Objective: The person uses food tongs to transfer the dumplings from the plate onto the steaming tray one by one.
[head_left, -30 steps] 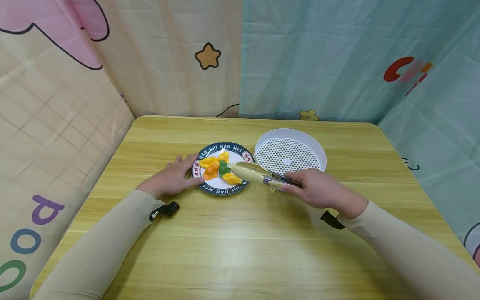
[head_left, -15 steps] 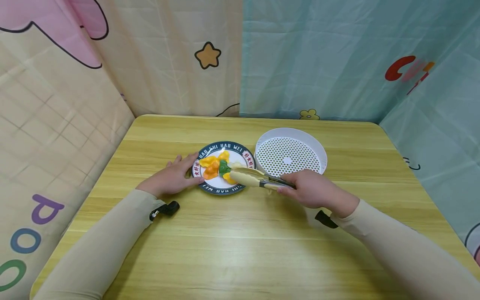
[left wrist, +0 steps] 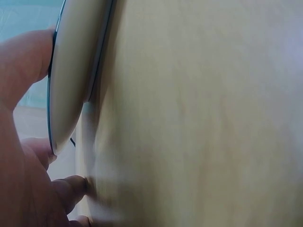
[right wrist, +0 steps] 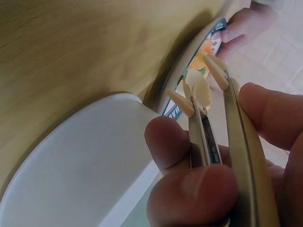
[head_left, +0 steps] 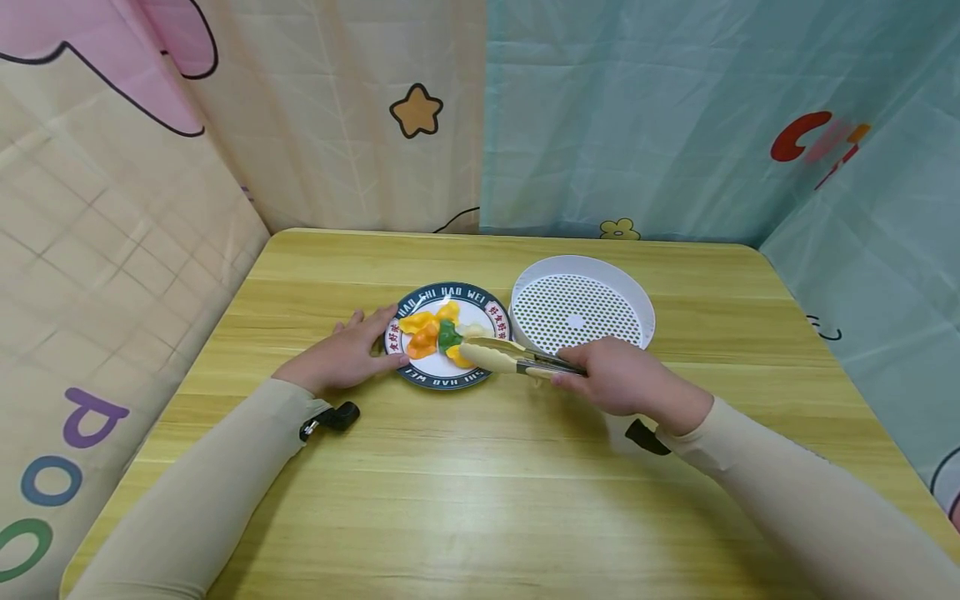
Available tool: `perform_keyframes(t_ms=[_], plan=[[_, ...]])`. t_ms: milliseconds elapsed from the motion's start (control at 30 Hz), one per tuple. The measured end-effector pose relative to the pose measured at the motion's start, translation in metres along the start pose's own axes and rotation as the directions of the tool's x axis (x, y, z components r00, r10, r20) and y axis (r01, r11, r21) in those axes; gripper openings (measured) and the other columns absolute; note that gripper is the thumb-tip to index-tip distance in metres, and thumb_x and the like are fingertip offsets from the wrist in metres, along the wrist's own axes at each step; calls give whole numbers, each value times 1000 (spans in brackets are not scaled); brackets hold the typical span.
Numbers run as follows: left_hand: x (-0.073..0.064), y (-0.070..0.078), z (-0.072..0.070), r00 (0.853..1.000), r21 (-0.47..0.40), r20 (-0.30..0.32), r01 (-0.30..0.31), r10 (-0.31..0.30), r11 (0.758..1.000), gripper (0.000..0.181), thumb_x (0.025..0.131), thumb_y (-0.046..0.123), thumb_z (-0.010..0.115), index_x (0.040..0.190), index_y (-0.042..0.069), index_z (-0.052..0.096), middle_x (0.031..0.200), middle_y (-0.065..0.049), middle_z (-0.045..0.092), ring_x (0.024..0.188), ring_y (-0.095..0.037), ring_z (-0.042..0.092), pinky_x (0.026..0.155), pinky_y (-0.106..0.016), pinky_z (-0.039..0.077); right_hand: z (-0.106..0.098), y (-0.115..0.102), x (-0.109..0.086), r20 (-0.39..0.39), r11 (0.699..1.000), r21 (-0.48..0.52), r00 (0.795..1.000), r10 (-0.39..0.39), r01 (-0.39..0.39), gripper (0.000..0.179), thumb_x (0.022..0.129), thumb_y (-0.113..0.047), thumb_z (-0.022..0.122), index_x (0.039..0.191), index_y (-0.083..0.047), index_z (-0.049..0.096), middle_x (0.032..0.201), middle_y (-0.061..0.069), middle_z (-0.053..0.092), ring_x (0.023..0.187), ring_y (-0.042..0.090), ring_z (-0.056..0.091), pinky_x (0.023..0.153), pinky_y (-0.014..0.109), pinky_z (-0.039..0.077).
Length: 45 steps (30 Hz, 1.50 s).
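In the head view my left hand (head_left: 341,357) touches the left rim of a plate (head_left: 442,383) with thumb and index finger. The other fingers extend behind it, towards the table. Toy-like dumplings in yellow (head_left: 415,323), orange (head_left: 422,342), green (head_left: 448,335) and white (head_left: 472,331) lie on the plate. My right hand (head_left: 637,379) grips a pair of tongs (head_left: 491,357) with cream tips and metal arms. In the right wrist view, the spread tips stand around the white dumpling (right wrist: 202,90) at the plate's right side.
Right of the plate stands a white steamer basket (head_left: 577,300) with a perforated base, nearly against the rim. Both sit on a wooden table (head_left: 450,492). Printed curtains (head_left: 637,125) hang behind the table and along its sides.
My right hand has moved slightly left with the tongs, and their tips now sit lower over the plate's right side. The left hand and plate hold still.
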<state>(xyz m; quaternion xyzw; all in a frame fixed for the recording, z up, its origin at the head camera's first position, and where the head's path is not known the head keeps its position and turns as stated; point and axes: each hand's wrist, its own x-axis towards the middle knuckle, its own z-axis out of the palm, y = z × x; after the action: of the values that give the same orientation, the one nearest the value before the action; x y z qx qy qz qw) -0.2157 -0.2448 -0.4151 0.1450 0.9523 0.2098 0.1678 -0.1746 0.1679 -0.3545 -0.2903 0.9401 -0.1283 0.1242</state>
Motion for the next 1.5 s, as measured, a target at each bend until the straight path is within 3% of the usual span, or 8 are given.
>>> perform_keyframes(t_ms=[167, 367, 600, 800, 933, 1133, 1500], plan=[[0, 0, 1, 1000, 10, 3, -2, 2, 1000, 104, 97, 77, 52, 172, 22, 5, 179, -9, 12, 161, -54, 2, 127, -73, 2, 0, -3, 1, 5, 1000, -5, 1000, 6, -5, 27, 106, -36, 63, 85, -18, 65, 69, -5, 53, 67, 13, 50, 66, 32, 44], [-1, 0, 1, 1000, 11, 1, 2, -2, 1000, 104, 97, 76, 52, 172, 22, 5, 179, -9, 12, 161, -54, 2, 127, -72, 2, -1, -5, 2, -10, 999, -29, 1000, 19, -19, 29, 105, -36, 63, 114, -11, 76, 95, 0, 75, 84, 18, 66, 84, 45, 57], [-2, 1, 0, 1000, 4, 2, 2, -2, 1000, 102, 98, 74, 53, 172, 22, 6, 178, -9, 13, 161, -54, 2, 127, -73, 3, -5, -9, 6, 58, 999, 2, 997, 49, -49, 25, 106, -38, 62, 98, -16, 71, 77, -3, 61, 73, 15, 54, 72, 35, 47], [-2, 2, 0, 1000, 2, 3, 6, -6, 1000, 102, 98, 74, 53, 172, 22, 6, 178, -10, 13, 161, -54, 2, 127, -73, 3, -4, -13, 9, 78, 997, -9, 994, 78, -77, 31, 105, -42, 63, 110, -14, 74, 87, -3, 69, 81, 17, 60, 80, 41, 53], [-2, 2, 0, 1000, 5, 2, 4, -4, 1000, 103, 98, 75, 53, 172, 21, 6, 178, -10, 12, 161, -53, 2, 127, -73, 2, -7, -15, 8, 76, 997, -11, 994, 76, -75, 30, 103, -44, 64, 103, -15, 73, 81, -3, 65, 78, 17, 59, 76, 39, 52], [-1, 3, 0, 1000, 14, 0, 8, -8, 1000, 104, 96, 77, 52, 172, 22, 5, 179, -9, 11, 161, -53, 2, 127, -74, 3, -13, -14, 5, 82, 995, 25, 993, 90, -93, 29, 103, -44, 65, 88, -19, 66, 68, -5, 50, 67, 14, 50, 65, 31, 41], [0, 2, 0, 1000, 21, -2, 15, -15, 1000, 104, 96, 78, 51, 172, 25, 5, 179, -7, 12, 161, -53, 2, 126, -75, 3, -12, -13, 7, 89, 993, 61, 992, 94, -100, 31, 104, -43, 62, 86, -17, 67, 66, -5, 48, 63, 13, 47, 62, 29, 41]])
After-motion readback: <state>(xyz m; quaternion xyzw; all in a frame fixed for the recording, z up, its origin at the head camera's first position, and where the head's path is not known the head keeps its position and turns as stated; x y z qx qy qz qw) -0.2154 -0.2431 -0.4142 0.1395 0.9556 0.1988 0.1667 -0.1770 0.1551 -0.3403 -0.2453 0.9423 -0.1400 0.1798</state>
